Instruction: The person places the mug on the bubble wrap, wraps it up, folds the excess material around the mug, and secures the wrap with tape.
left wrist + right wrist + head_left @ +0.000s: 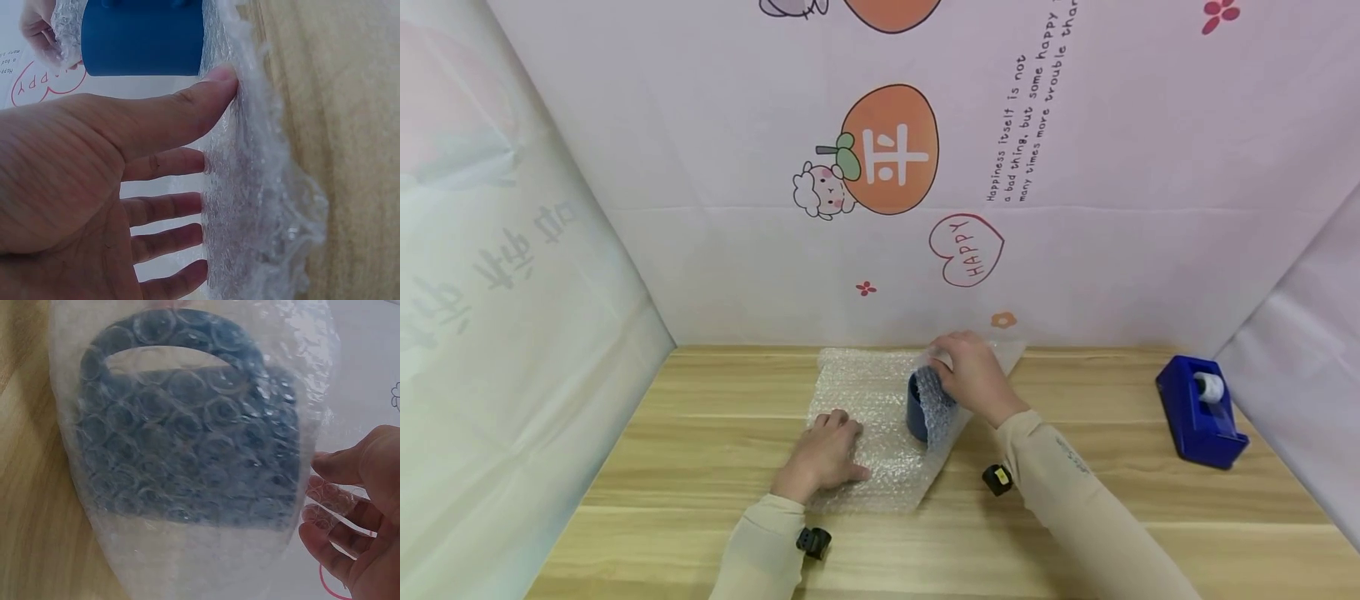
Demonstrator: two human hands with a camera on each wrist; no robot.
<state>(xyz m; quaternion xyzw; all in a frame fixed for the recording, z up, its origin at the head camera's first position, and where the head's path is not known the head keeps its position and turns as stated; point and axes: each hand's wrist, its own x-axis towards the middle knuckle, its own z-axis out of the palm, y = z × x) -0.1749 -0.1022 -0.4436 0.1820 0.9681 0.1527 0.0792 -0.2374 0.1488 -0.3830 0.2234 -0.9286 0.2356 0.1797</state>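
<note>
A blue mug [916,415] stands upright on a sheet of bubble wrap [859,383] spread on the table. In the right wrist view the mug [187,440] and its handle [181,328] show blurred through a raised flap of the wrap. My right hand [973,377] pinches the edge of that flap between thumb and fingers, holding it up against the mug's right side. To the left of the mug, my left hand [826,454] rests on the wrap. Its fingers are spread and nearly straight, with the tips touching the sheet [244,187] in the left wrist view.
A blue tape dispenser [1201,412] with a roll of tape stands at the right of the wooden table [715,442]. Printed white cloth [737,275] rises behind the table and at both sides. Small black devices [814,542] sit by both wrists.
</note>
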